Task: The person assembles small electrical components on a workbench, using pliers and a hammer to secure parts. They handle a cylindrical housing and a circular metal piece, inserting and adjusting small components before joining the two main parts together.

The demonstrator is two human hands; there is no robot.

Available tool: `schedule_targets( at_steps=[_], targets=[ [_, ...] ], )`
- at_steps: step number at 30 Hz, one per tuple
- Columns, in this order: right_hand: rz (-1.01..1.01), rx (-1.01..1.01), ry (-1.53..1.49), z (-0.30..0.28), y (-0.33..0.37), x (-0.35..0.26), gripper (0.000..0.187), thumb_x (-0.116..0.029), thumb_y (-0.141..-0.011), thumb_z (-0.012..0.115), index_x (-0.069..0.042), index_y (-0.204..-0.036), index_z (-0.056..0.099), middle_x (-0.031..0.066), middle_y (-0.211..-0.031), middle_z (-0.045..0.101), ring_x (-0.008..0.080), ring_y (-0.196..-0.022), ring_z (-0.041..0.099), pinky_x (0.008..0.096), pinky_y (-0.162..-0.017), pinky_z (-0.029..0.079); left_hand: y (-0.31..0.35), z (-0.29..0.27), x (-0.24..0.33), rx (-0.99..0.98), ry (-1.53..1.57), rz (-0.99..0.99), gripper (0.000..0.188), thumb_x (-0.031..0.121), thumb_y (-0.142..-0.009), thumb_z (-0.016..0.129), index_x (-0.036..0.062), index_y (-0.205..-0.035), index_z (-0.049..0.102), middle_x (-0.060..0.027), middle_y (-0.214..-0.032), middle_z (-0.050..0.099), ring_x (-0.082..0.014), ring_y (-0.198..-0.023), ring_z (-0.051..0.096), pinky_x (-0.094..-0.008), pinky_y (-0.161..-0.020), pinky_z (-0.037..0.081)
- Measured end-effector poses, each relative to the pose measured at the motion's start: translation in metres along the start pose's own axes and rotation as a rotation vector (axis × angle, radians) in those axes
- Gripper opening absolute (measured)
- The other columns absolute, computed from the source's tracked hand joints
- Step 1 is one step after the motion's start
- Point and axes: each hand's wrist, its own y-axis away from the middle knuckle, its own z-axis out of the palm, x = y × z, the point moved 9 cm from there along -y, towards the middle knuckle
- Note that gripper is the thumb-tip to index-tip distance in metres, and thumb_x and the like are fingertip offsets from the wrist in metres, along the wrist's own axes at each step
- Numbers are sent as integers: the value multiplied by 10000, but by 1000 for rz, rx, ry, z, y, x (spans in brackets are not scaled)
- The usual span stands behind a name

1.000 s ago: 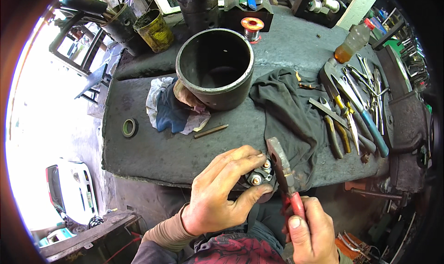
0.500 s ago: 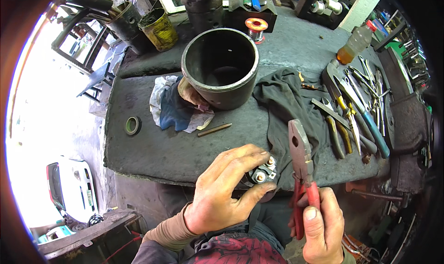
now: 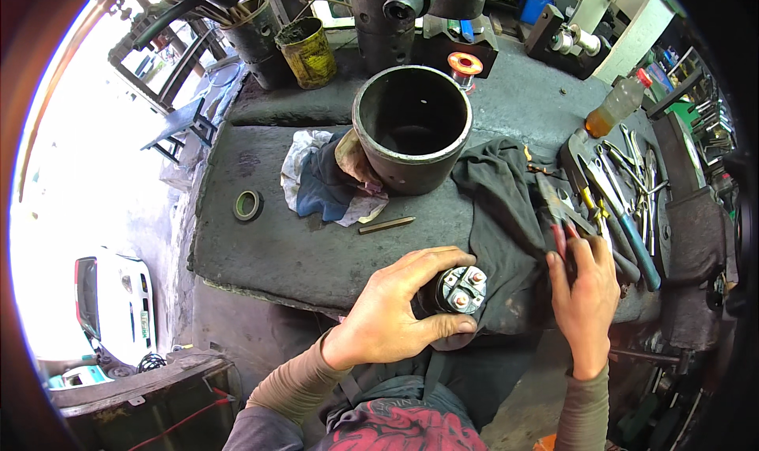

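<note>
My left hand (image 3: 391, 305) wraps round a short dark cylinder that looks like a starter solenoid (image 3: 462, 290); its pale end, with two copper-coloured studs, faces up beside my thumb. Over at the right, my right hand (image 3: 587, 293) has its fingers on the red handles of the pliers (image 3: 560, 236). Their jaws, blurred, lie over the tools on the edge of a dark cloth (image 3: 502, 206). The handles are partly hidden by my fingers.
A large black metal cylinder (image 3: 411, 170) stands mid-bench beside crumpled rags (image 3: 320, 186). A pencil-like stick (image 3: 386, 226) and tape roll (image 3: 247, 205) lie left. Wrenches and pliers (image 3: 624, 202) crowd the right, near a bottle (image 3: 617, 107). A solder spool (image 3: 465, 65) stands behind.
My right hand has moved up and right, carrying the pliers from in front of me to the pile of tools. My left hand keeps hold of the solenoid; the view has shifted slightly.
</note>
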Motion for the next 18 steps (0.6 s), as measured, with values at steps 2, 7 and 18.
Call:
schedule_targets(
  at_steps=[2,7,18],
  targets=[
    [-74,57,148,6,-8,-2,393,-230,-986,788,-18,-1302,686,190,-1251,658,391,-1150,629,483,-972,516,4,1,-6,53,39,15,771,272,-740,1030,11,-1391,709,-187,-1371,739,-313,-1272,728,-413,-1096,559],
    [-97,-265,-741,-1,-1,-63,702,-434,-843,935,3,-1332,683,163,-1126,678,335,-992,676,428,-839,556,14,7,-3,217,-10,61,760,266,-787,1001,6,-1428,687,-198,-1371,739,-336,-1270,730,-436,-1078,573],
    [-570,-99,-388,8,-11,-126,575,-524,-842,917,-32,-994,662,98,-802,630,307,-690,681,430,-583,523,21,14,-9,385,-35,151,731,80,-699,914,1,-1389,686,-205,-1325,741,-399,-1219,724,-468,-1033,595]
  ],
)
